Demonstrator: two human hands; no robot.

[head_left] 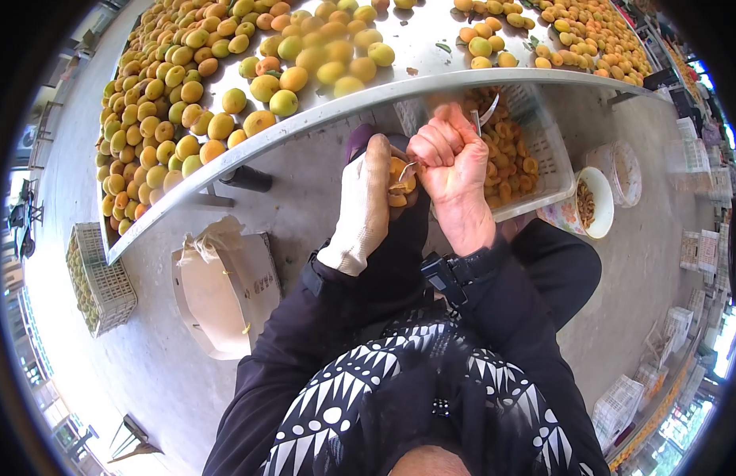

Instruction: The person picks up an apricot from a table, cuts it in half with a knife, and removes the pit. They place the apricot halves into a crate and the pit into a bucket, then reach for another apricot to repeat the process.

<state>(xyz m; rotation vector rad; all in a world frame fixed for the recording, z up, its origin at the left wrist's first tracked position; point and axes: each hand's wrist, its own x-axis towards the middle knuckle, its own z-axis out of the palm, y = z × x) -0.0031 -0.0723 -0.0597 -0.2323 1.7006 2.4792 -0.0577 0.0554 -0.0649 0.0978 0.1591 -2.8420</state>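
Observation:
My left hand (365, 205), in a white glove, is closed around an orange-yellow fruit (400, 186) that looks cut open. Bare and closed in a fist, my right hand (454, 163) grips a small metal tool (408, 169) whose curved tip touches the fruit. Most of the tool's handle is hidden in my fingers. Just beyond my right hand stands a pale plastic crate (552, 151) holding many opened orange fruits (504, 155). A curved metal piece (490, 108) shows above my right hand.
A metal-edged table (328, 101) bears many whole yellow-orange fruits (178, 87). At the right are a bowl (606, 208) of brown pits and a white bucket (624, 174). A cardboard box (257, 278) and a crate (113, 289) stand on the floor at the left.

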